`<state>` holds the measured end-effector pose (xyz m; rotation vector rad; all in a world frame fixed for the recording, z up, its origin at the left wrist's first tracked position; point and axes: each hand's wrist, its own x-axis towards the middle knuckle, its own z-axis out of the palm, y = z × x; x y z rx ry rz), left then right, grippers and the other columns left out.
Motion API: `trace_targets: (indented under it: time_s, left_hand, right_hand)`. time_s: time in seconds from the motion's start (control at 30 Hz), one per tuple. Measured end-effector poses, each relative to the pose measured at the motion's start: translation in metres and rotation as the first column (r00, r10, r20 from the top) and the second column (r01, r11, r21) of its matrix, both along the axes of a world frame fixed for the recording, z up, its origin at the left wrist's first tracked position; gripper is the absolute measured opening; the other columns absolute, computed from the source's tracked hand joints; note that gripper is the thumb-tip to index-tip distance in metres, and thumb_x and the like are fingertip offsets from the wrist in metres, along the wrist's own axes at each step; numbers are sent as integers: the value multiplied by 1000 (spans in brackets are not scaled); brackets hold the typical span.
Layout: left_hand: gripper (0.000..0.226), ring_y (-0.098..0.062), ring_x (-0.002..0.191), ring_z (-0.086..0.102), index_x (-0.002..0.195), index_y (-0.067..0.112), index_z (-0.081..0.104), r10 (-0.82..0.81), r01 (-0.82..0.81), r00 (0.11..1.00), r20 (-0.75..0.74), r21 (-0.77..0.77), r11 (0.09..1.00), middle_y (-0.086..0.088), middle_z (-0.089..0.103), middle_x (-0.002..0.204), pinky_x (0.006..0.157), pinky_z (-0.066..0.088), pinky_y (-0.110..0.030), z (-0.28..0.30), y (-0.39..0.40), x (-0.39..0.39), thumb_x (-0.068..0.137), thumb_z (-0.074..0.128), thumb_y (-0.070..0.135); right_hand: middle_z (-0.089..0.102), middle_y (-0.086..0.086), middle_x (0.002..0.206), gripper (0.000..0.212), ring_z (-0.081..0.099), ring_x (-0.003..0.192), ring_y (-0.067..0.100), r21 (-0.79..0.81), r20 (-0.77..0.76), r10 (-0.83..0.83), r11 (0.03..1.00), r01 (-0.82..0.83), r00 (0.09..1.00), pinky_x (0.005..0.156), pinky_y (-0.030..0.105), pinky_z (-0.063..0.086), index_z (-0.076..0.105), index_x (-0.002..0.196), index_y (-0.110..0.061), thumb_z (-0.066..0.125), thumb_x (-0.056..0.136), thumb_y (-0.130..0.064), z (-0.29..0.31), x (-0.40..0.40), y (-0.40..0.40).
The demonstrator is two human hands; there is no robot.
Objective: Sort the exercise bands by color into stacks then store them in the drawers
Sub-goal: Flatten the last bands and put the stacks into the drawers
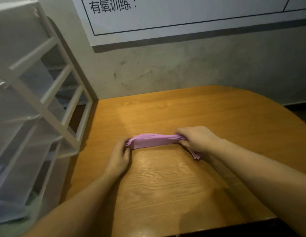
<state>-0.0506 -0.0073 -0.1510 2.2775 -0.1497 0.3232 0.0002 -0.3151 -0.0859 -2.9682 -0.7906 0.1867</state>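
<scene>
- Nearest, both forearms come in from the bottom edge of the head view and meet at the middle of the counter [166,177], a wooden top with a rounded far end.
- The left hand [119,159] sits at about 9 o'clock from the stack of pink bands [154,141], its fingers curled in and pinching the left end, where the layered edges show.
- The right hand [196,139] sits at about 3 o'clock, its fingers closed over the right end; a short tail of the bands sticks out under the wrist toward 5 o'clock.
- The stack lies flat on the counter with its long axis running 9 to 3 o'clock, tilted slightly so the right end is a bit farther away. Both hands clamp it, one at each end, so neither is nearer than the other.
- The bands seen here are all one color, so this looks like a finished stack being squared up or gathered before storing. That is my reading, not something shown.
- The drawers [29,134] stand in a white frame at about 9 to 10 o'clock from the stack, just beside the counter's left edge. The stack would have to travel left, so the left hand is on the leading side.
- The drawer fronts are blurred; I cannot tell which, if any, is open.
- Farthest, at 12 o'clock, is a gray wall with a white board [183,19] bearing printed characters.
</scene>
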Motion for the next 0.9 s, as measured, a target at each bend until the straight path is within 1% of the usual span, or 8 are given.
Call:
trace_targets:
  time_s: [0.13,0.2,0.27,0.37,0.53,0.7,0.77,0.9]
  left_hand:
    - [36,-9,101,56,121,16,57,1,-1,999,-42,-2,1000,3,60,109,89,39,-13,-3,4,2,93,54,-6]
    - [34,-12,100,56,120,15,57,19,-20,999,-48,-18,1000,1,61,109,90,41,-22,-5,3,3,93,54,-6]
    - [31,-12,98,57,117,16,57,31,-33,998,-52,-38,999,0,62,108,90,42,-26,-5,2,3,94,54,-5]
    - [24,-9,95,57,112,18,57,53,-58,995,-82,-66,996,2,62,105,86,42,-24,-4,2,2,96,54,0]
    - [20,-1,90,57,110,20,59,66,-80,989,-131,-105,991,6,63,101,80,43,-22,1,2,-1,96,56,5]
    - [17,-7,88,59,106,25,62,67,-100,979,-190,-170,980,8,66,97,78,47,-24,11,1,-5,97,59,10]
    - [17,-5,88,59,105,23,64,58,-102,975,-216,-200,974,7,66,97,80,47,-25,16,1,-8,97,59,8]
    - [10,-18,92,61,103,16,62,20,-125,946,-323,-307,944,-3,65,98,76,47,-29,31,1,-11,97,59,8]
  right_hand:
    - [68,-13,108,41,65,98,17,-56,-205,-107,994,97,973,78,31,50,53,128,-39,65,89,-42,12,6,-17]
    - [69,-14,86,33,67,82,14,38,-339,-148,985,171,929,78,31,55,59,119,-32,66,88,-27,13,8,-26]
    - [74,-4,80,22,71,75,17,132,-455,-157,961,241,877,75,31,57,61,109,-26,64,89,-17,12,9,-34]
    - [75,3,89,20,70,81,21,179,-444,-158,949,261,882,68,25,53,63,96,-27,62,87,-10,11,15,-42]
    - [73,0,91,27,69,81,19,252,-376,-258,896,366,890,70,25,51,63,103,-26,58,87,-6,-5,15,-51]
    - [70,2,76,17,61,54,2,434,-408,-353,736,519,842,59,21,50,64,95,-22,63,88,-6,-17,4,-56]
    - [73,9,80,13,62,60,11,472,-440,-379,674,569,814,65,33,54,67,94,-18,65,86,-7,-15,0,-56]
    - [72,7,92,13,65,75,16,551,-496,-365,569,610,788,65,31,54,70,98,-17,67,88,-9,-1,-4,-54]
